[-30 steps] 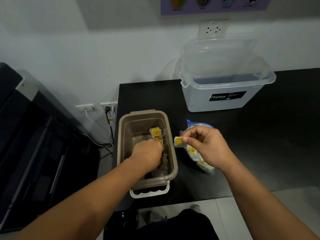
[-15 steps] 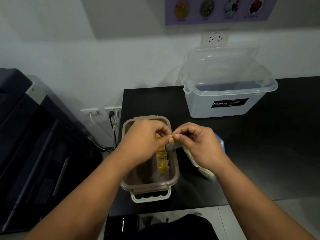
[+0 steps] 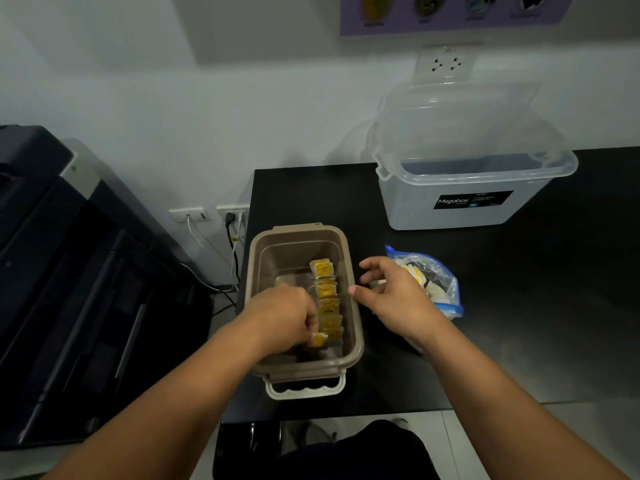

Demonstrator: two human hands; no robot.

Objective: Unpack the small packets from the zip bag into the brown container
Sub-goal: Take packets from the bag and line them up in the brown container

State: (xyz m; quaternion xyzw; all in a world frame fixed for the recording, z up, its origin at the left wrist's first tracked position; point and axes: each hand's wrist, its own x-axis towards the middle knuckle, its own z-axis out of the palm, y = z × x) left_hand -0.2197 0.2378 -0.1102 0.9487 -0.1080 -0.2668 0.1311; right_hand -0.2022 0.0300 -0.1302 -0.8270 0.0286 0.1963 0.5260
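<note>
The brown container point(image 3: 355, 327) stands open on the black table, with a row of several yellow packets point(image 3: 327, 292) along its right side. My left hand point(image 3: 282, 318) is down inside it and pinches one small yellow packet point(image 3: 318, 339) at the near end of the row. My right hand point(image 3: 394, 294) hovers just right of the container with loose, spread fingers and holds nothing. Behind it lies the clear zip bag point(image 3: 438, 278) with a blue seal, packets still inside.
A large clear storage box point(image 3: 464, 202) with its lid raised stands at the back of the black table point(image 3: 536, 306). A dark machine point(image 3: 69, 271) fills the left side. Wall sockets with cables point(image 3: 228, 216) sit beside the table's left edge.
The packet passed from my right hand to my left. My left hand then dropped into the container with it, and my right hand drew back toward the zip bag, empty.
</note>
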